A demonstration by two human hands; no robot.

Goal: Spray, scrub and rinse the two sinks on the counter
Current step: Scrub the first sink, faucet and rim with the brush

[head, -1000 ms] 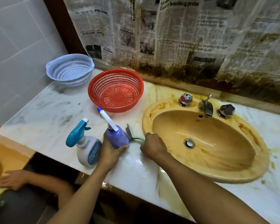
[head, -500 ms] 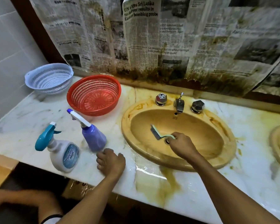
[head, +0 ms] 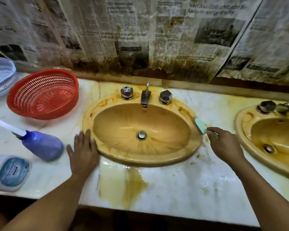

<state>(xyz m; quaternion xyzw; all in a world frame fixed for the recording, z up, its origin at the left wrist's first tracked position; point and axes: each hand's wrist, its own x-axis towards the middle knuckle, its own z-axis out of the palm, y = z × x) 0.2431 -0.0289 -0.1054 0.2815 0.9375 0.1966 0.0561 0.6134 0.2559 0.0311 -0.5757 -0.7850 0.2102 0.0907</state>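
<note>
A stained yellow sink (head: 141,157) fills the middle of the marble counter (head: 173,185), with its tap (head: 145,97) behind the bowl. A second yellow sink (head: 250,147) shows at the right edge. My right hand (head: 223,144) grips a pale green scrub brush (head: 200,125), whose head lies on the first sink's right rim. My left hand (head: 83,152) rests flat on the counter with fingers spread, touching the sink's left rim. A purple spray bottle (head: 40,145) and a white spray bottle (head: 8,172) stand at the left.
A red plastic colander (head: 43,94) and a pale blue colander (head: 0,75) sit at the back left. Stained newspaper (head: 140,39) covers the wall behind the counter. A yellowish puddle (head: 123,185) spreads on the counter in front of the first sink.
My right hand carried the brush from the counter, through the middle of the bowl, to the sink's right rim. My left hand let go of the purple bottle and now lies flat by the sink.
</note>
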